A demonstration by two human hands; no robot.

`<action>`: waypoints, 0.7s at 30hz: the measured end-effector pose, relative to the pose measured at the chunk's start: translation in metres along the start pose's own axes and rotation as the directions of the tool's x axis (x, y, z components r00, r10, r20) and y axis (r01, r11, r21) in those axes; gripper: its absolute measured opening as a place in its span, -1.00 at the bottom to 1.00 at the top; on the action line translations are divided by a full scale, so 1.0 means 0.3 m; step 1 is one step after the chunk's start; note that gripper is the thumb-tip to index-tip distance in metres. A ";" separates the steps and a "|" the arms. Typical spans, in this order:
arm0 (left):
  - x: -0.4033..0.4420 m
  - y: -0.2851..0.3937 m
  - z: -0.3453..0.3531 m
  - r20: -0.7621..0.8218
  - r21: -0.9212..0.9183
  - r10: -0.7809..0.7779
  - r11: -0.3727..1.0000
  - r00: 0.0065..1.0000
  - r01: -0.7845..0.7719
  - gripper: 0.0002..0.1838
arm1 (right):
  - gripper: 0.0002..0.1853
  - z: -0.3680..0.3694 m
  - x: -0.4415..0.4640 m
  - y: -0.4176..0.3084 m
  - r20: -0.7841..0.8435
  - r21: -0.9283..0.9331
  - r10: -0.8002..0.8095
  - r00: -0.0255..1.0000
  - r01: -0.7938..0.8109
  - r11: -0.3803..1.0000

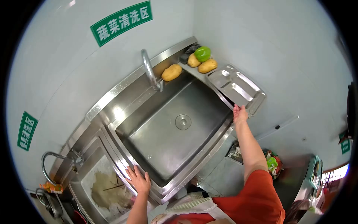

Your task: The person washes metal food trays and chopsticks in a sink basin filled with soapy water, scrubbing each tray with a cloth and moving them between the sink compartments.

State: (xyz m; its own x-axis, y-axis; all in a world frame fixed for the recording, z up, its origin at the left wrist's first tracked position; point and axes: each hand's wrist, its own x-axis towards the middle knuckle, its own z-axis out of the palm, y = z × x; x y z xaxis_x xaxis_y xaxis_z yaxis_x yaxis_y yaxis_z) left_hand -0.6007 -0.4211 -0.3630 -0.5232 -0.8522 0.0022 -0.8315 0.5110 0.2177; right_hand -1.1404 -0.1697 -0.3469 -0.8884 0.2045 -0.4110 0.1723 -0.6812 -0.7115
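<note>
My right hand (pixel 239 113) grips the near edge of a stainless steel compartment tray (pixel 241 98), its fingers closed at the rim. The tray lies at the right end of the large sink (pixel 160 134), against the wall. My left hand (pixel 138 180) rests on the metal divider between the two basins, fingers spread, holding nothing. At the back corner sit a green bell pepper (pixel 202 54) and two potatoes (pixel 207 66). Another potato (pixel 172 72) lies beside the faucet (pixel 149 71).
The left basin (pixel 97 145) holds cloudy water with thin sticks in it. A second faucet (pixel 56 158) arches over its far side. An orange packet (pixel 51 187) lies at the left. Below my right arm, a bin with colourful waste (pixel 273 164) stands on the floor (pixel 220 171).
</note>
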 end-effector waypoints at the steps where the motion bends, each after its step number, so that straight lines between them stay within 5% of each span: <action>1: 0.003 0.002 0.000 0.006 0.006 -0.017 1.000 1.000 0.017 -0.23 | -0.67 0.015 -0.002 -0.002 -0.018 -0.026 -0.036 0.999 0.035 0.999; 5: 0.012 -0.011 0.011 -0.010 0.008 0.027 1.000 1.000 -0.027 -0.22 | -0.62 0.026 -0.061 -0.049 0.073 -0.221 0.167 0.983 -0.148 0.964; 6: 0.012 -0.017 0.014 0.001 -0.020 0.035 0.999 0.999 -0.035 -0.22 | -0.63 0.012 -0.080 -0.062 0.156 -0.385 0.347 0.925 -0.266 0.883; 7: 0.011 -0.020 0.006 0.005 -0.047 0.019 0.999 1.000 -0.019 -0.22 | -0.64 0.036 -0.135 -0.042 0.212 -0.561 0.536 0.817 -0.347 0.752; 9: 0.012 -0.041 0.012 -0.035 -0.072 0.021 0.997 0.999 -0.024 -0.22 | -0.67 0.161 -0.428 -0.053 0.360 -0.817 0.745 0.561 -0.196 0.542; 11: 0.011 -0.061 0.005 -0.020 -0.112 -0.001 0.994 1.000 -0.001 -0.21 | -0.65 0.245 -0.806 -0.031 0.616 -0.760 0.717 0.327 0.010 0.649; 13: 0.001 -0.089 -0.005 -0.029 -0.147 0.012 0.989 1.000 -0.016 -0.20 | -0.61 0.249 -1.080 0.081 0.702 -0.712 0.713 -0.004 0.026 0.701; 14: -0.009 -0.105 -0.015 -0.023 -0.170 0.014 0.985 1.000 -0.018 -0.21 | -0.60 0.261 -1.249 0.119 0.570 -0.709 0.820 0.041 0.528 0.467; 15: -0.015 -0.133 -0.026 -0.021 -0.187 0.032 0.982 0.999 -0.035 -0.21 | -0.56 0.226 -1.375 0.178 0.610 -0.167 0.785 -0.103 0.952 0.255; 17: -0.019 -0.232 -0.035 -0.020 -0.335 0.079 0.939 0.997 -0.081 -0.21 | -0.55 0.252 -1.664 0.220 0.663 -0.130 0.693 -0.284 0.867 0.481; 18: -0.036 -0.287 -0.036 -0.031 -0.484 0.141 0.864 0.989 -0.139 -0.22 | -0.55 0.251 -1.798 0.225 0.640 -0.133 0.714 -0.285 0.873 0.468; 19: -0.063 -0.369 -0.047 -0.018 -0.511 0.128 0.851 0.992 -0.119 -0.22 | -0.52 0.246 -1.932 0.229 0.693 -0.279 0.608 -0.387 0.634 0.721; 21: -0.118 -0.536 -0.079 -0.055 -0.526 0.212 0.825 0.976 -0.209 -0.32 | -0.52 0.254 -2.216 0.188 0.770 -0.506 0.580 -0.265 0.300 0.809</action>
State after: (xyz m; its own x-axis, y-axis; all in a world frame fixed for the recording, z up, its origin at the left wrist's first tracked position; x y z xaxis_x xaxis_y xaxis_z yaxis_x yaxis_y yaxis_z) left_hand -0.4439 -0.4758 -0.3750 -0.6769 -0.7290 0.1018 -0.4781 0.5406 0.6922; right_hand -0.5726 -0.3976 -0.0703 0.0079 -0.9908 0.1354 0.0880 -0.1341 -0.9870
